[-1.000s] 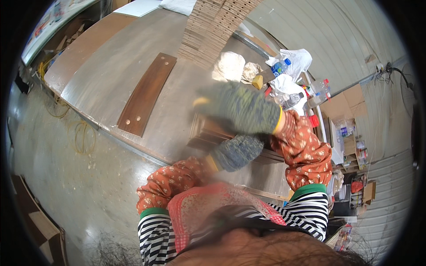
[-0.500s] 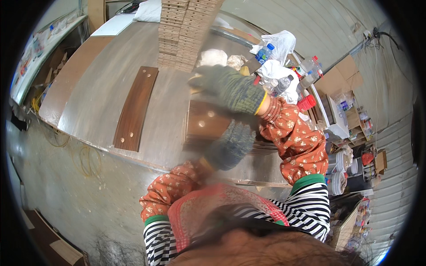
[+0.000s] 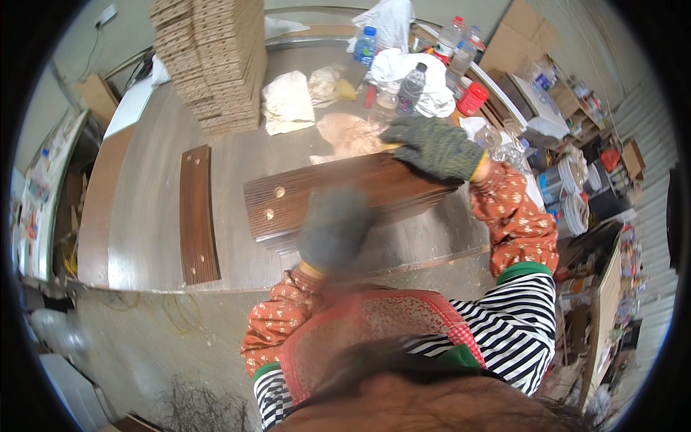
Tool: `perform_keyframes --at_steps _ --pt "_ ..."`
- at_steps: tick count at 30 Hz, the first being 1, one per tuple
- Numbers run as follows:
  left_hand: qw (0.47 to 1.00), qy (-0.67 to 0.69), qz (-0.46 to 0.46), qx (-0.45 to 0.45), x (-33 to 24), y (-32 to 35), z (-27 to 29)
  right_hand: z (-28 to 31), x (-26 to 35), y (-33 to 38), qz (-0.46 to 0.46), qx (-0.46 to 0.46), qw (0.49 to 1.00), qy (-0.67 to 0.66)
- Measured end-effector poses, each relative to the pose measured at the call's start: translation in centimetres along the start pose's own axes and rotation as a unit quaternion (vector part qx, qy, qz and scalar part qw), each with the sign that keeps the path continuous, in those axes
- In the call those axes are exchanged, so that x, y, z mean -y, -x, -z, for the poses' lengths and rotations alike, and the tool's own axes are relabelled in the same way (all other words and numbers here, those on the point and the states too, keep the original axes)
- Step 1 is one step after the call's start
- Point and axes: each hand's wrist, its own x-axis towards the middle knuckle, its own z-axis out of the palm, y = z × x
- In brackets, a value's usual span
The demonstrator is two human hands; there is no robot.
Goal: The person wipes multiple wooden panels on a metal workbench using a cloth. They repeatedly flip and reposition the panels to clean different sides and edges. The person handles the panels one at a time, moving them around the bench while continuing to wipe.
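A pile of dark brown grooved boards (image 3: 309, 189) lies slantwise at the table's middle, with two pale round spots near its left end. My right hand (image 3: 435, 147), in a grey-green knit glove, rests over the far edge near the pile's right end. Its fingers stretch leftward; I see nothing held in them. My gloved left hand (image 3: 335, 227) is over the near side of the pile, smeared by motion, so its fingers cannot be made out. Apart to the left lies another brown board (image 3: 196, 216) with pale round spots near both ends.
A tall stack of drilled tan boards (image 3: 223, 79) stands at the back left. Behind the pile are pale cloths (image 3: 288, 103), a blue-capped bottle (image 3: 366, 47), a dark-capped bottle (image 3: 412, 90) and a red jar (image 3: 472, 99). White buckets (image 3: 572, 216) stand off to the right.
The view has shifted. My hands have moved farther apart, the right one from above the pile down to its right end. The pile now lies slantwise and shows more of its length.
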Motion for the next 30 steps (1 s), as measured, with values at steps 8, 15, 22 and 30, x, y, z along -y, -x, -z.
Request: perform_keyframes --at_steps 8,15,22,30 --pt "0.939 -0.094 -0.09 -0.319 0.6 -0.4 -3.1 1.5 -1.9 4.2 -0.195 -0.008 0.981 -0.003" --pt "0.946 -0.125 -0.079 -0.29 1.0 0.0 -3.5 0.7 -4.8 8.4 -0.344 0.066 0.937 -0.004" --pt "0.937 -0.157 -0.087 -0.299 1.3 -0.6 -3.6 -0.2 -2.4 11.9 -0.326 -0.062 0.941 -0.075" --pt "0.949 -0.164 -0.065 -0.262 0.9 -0.4 -2.9 -1.2 2.6 14.0 -0.345 -0.072 0.935 0.035"
